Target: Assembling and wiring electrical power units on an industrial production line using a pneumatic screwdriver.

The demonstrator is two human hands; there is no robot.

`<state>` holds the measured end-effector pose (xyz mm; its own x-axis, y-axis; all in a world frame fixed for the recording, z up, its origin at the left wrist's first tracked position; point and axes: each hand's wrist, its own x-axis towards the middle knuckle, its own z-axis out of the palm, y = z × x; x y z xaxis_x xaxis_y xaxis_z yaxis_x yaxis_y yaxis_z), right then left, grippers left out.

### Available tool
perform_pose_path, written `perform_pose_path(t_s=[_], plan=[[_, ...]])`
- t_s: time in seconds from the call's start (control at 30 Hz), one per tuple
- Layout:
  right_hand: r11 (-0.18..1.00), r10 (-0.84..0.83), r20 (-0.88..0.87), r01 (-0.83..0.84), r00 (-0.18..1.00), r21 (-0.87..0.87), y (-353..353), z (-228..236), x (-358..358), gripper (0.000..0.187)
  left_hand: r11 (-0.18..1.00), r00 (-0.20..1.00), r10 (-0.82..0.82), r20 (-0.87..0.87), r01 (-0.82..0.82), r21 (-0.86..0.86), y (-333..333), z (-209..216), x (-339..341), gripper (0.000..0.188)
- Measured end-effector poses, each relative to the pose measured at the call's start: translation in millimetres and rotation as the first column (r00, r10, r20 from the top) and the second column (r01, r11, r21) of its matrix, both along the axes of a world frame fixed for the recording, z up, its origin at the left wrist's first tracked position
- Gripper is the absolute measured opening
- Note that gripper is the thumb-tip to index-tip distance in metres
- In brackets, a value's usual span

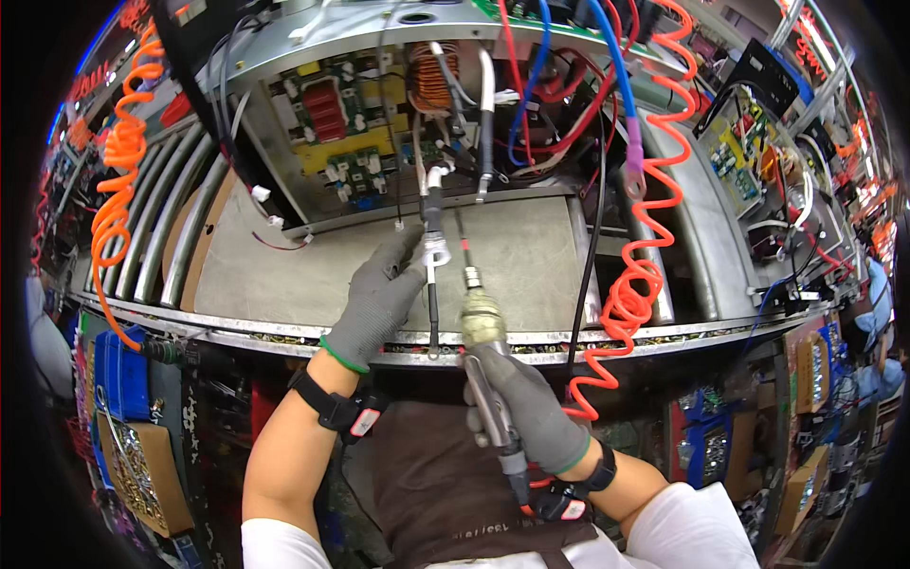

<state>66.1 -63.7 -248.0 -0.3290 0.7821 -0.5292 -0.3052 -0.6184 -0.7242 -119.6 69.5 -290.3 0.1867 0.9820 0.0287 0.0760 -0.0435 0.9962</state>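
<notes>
My left hand (377,302), in a grey glove, reaches up to a thick cable (433,213) with black sleeving and a white clear-looking end. The fingertips close round it, partly hidden. Below them a black lead (433,313) with a ring terminal hangs toward the bench edge. In my gloved right hand (536,408) is a power screwdriver (483,322), its long thin bit pointing up and away, just right of that cable. Beyond both hands stands an open metal cabinet (313,204) with circuit boards, a copper coil (433,81) and several loose cables.
The cabinet rests on a metal plate (512,275) over a roller conveyor (180,218). Coiled orange hoses (118,161) hang at left and right. A second open unit (758,171) stands at right. Bins of small hardware (137,465) sit low on both sides.
</notes>
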Motion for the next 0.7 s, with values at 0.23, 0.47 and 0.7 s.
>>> perform_pose_path(t_s=[0.23,0.47,0.7], plan=[[0.99,-0.137,-0.073,0.135,0.988,-0.039,-21,-13,49,0.048,0.88,0.692,0.26,-0.673,0.118,0.461,28,25,30,0.068],[0.984,-0.17,-0.171,0.158,0.971,-0.085,-14,-15,63,0.038,0.978,0.341,0.183,-0.922,0.033,0.206,61,27,47,0.078],[0.989,-0.121,-0.172,0.103,0.978,-0.111,-5,-15,70,0.041,0.903,0.219,0.389,-0.895,0.104,0.418,67,15,45,0.05]])
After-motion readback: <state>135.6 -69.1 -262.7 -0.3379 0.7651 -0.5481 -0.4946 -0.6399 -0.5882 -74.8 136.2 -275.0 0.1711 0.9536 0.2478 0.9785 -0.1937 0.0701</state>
